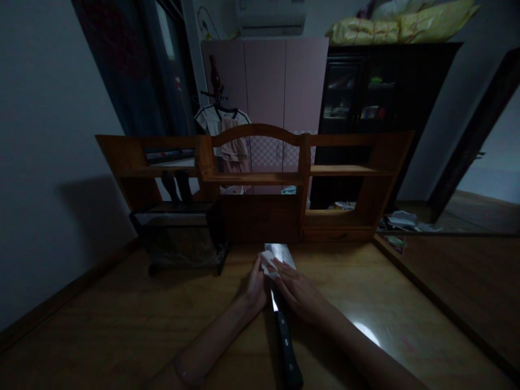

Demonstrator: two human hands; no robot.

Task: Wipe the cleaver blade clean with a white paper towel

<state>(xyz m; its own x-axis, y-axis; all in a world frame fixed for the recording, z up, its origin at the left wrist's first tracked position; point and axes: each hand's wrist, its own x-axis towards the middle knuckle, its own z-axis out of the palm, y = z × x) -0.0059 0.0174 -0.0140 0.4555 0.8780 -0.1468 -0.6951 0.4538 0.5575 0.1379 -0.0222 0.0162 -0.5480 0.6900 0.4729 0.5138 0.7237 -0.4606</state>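
A cleaver (288,257) lies with its broad, shiny blade pointing away from me and its black riveted handle (287,346) towards me. Over the blade is a crumpled white tissue (268,263). My left hand (257,287) is at the blade's left edge, its fingers closed on the tissue and partly hidden. From the right, my right hand (298,290) reaches across the blade, fingers together and pressing the tissue against the metal. Neither hand touches the handle.
A knife block (179,238) with two dark-handled tools stands at the left of the wooden table (227,346). Behind it runs a wooden shelf unit (255,177). The table's raised edge (430,295) is on the right. Wardrobes (266,81) stand further back.
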